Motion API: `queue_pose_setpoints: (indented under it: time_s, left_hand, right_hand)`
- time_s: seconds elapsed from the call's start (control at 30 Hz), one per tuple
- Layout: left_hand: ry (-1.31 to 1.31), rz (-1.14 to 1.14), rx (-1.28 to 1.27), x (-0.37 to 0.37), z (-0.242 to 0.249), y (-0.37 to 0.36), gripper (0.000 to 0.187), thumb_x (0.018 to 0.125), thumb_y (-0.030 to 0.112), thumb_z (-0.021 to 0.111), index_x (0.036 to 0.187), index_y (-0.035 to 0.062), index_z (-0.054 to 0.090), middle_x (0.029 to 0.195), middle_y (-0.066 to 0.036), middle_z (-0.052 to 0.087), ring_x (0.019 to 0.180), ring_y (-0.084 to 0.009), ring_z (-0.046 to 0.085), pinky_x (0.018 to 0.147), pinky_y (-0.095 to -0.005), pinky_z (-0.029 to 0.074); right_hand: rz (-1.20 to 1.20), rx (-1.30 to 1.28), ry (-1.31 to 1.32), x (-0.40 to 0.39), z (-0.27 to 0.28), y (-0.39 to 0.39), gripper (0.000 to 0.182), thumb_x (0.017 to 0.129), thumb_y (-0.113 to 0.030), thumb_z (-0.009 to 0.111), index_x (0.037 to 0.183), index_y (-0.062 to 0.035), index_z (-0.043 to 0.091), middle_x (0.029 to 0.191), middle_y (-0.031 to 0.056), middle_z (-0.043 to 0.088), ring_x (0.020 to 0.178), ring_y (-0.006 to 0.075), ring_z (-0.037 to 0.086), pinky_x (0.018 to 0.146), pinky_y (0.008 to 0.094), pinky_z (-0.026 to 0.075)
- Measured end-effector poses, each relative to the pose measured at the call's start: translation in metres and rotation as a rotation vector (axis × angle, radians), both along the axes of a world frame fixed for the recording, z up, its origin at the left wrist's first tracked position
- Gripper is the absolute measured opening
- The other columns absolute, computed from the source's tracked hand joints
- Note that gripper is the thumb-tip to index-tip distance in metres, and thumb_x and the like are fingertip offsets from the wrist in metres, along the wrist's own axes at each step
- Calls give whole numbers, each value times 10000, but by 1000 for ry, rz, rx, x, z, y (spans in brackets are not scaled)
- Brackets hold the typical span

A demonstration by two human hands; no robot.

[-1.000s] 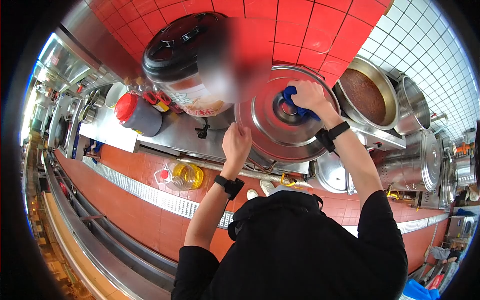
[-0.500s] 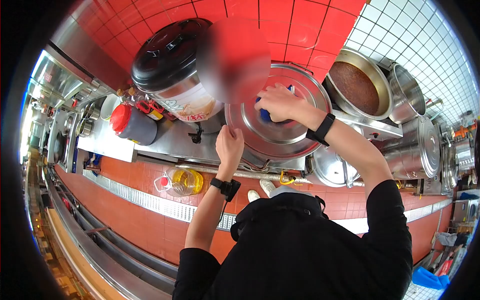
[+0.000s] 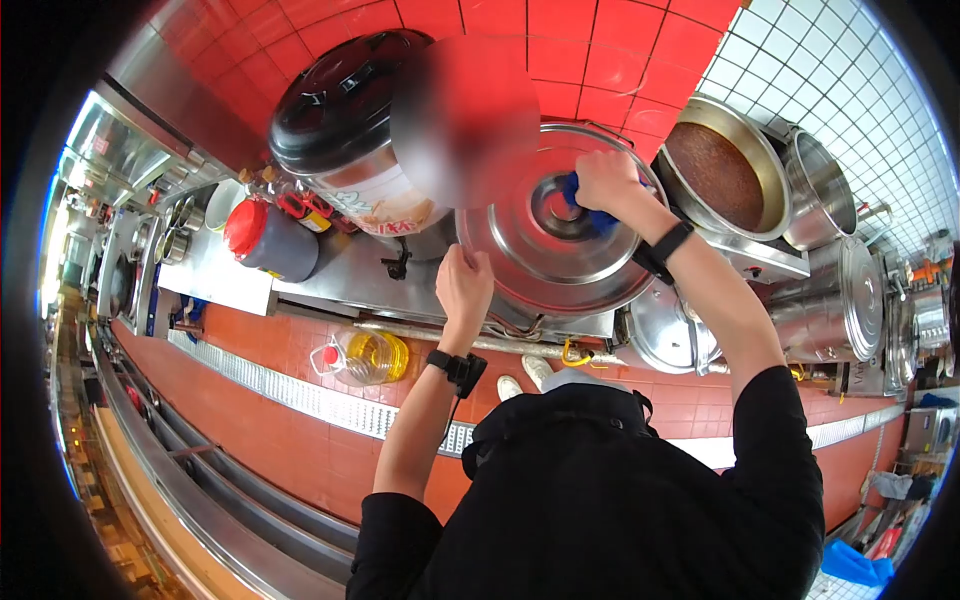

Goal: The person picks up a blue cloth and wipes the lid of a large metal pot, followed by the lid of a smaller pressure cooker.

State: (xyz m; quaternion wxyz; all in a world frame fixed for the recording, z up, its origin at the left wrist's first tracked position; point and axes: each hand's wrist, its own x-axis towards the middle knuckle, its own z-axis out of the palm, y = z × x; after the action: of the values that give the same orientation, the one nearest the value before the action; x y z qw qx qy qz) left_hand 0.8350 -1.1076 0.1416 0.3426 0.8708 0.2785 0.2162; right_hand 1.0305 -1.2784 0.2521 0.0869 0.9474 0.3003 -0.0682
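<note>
Cloth [image 3: 602, 220]: gripped it bunched in right hand [image 3: 612, 186] on the pot lid [image 3: 535, 264]. Curled left hand [image 3: 465, 285] by the lid's edge; could not tell if pinching anything.

You have a crumpled blue cloth [image 3: 603, 221] against a round, shiny metal lid [image 3: 540, 256], right of its central knob [image 3: 566, 207]; the lid lies flat near the front edge of the worktop [image 3: 350, 272].

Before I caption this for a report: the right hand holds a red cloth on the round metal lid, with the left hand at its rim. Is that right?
The colour is wrong: the head view shows the cloth is blue. The right hand holds it on the round metal lid, with the left hand at its rim.
</note>
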Motion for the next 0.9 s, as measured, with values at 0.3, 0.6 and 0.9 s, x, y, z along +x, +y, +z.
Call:
queue_pose_setpoints:
  time_s: [0.3, 0.6, 0.9]
  left_hand:
    - [-63, 17, -4, 2, 2, -2, 253, 899, 222, 581, 784, 6, 517, 763, -221, 614, 765, -449, 599, 683, -520, 459]
    - [-21, -19, 24, 1, 0, 1, 235, 890, 208, 595, 782, 12, 524, 786, -199, 623, 791, -422, 608, 698, -512, 467]
    - [-39, -20, 0, 1, -4, 2, 240, 888, 205, 597, 768, 17, 508, 762, -197, 595, 782, -416, 591, 693, -516, 463]
  right_hand:
    - [168, 12, 146, -58, 6, -7, 277, 702, -209, 654, 897, -40, 755, 925, 195, 734, 907, 350, 722, 802, 454, 573]
    - [-50, 378, 47, -39, -33, 40, 335, 817, -365, 650, 1003, -91, 707, 958, 181, 727, 926, 375, 703, 806, 502, 557]
    - [71, 123, 270, 0, -20, -48, 377, 687, -360, 666, 973, -141, 775, 904, 184, 723, 907, 343, 706, 809, 466, 553]
